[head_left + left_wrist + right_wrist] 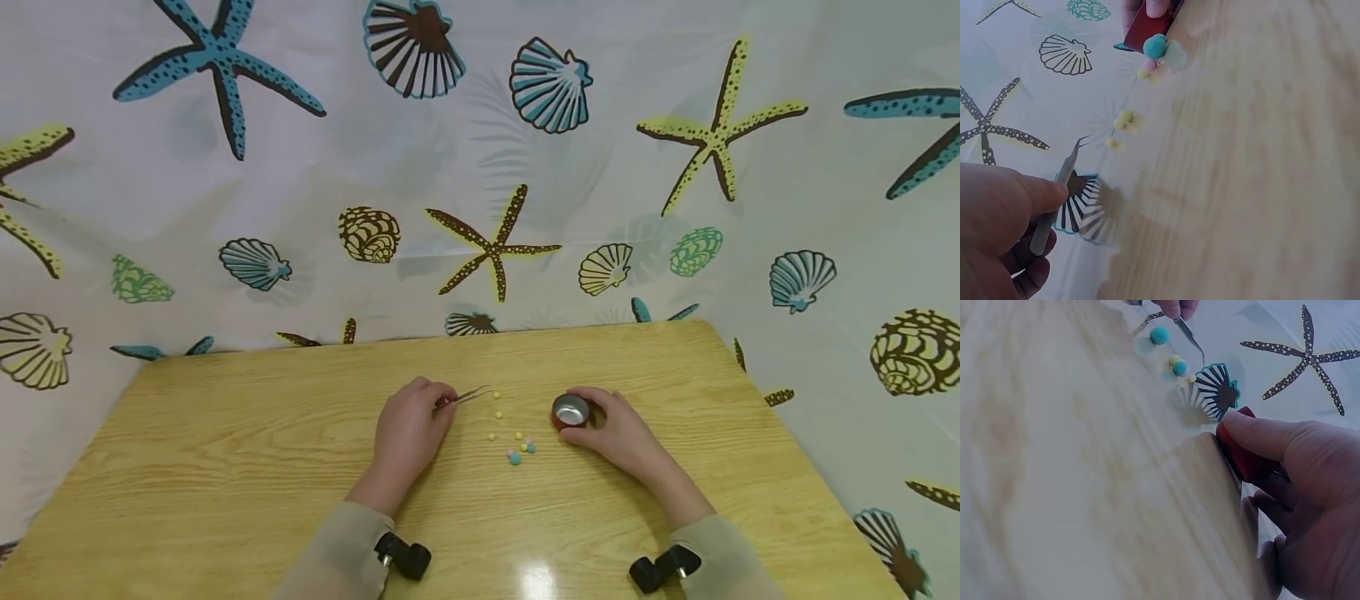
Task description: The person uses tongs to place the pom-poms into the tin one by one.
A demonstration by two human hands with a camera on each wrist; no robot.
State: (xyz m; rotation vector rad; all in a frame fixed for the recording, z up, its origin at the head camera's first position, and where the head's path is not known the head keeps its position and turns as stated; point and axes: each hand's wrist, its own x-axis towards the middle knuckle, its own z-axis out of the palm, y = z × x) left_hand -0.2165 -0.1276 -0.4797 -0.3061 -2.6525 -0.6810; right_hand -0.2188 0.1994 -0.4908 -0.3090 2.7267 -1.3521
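Note:
My left hand (411, 427) pinches a pair of metal tweezers (1064, 194) between thumb and fingers. The bent tips stand slightly apart with nothing between them and point right, near a small yellow ball (497, 395). My right hand (617, 427) grips a small round red tin (1249, 450) from its right side. In the head view the tin stands upright on the table, its silver inside facing up. Between the hands lie several small yellow balls and, nearer to me, blue balls (514, 458) with pink ones beside them.
The wooden table (225, 450) reaches to a hanging cloth (300, 175) printed with starfish and shells, which surrounds its far and side edges. Black camera mounts (403, 557) sit on both sleeves.

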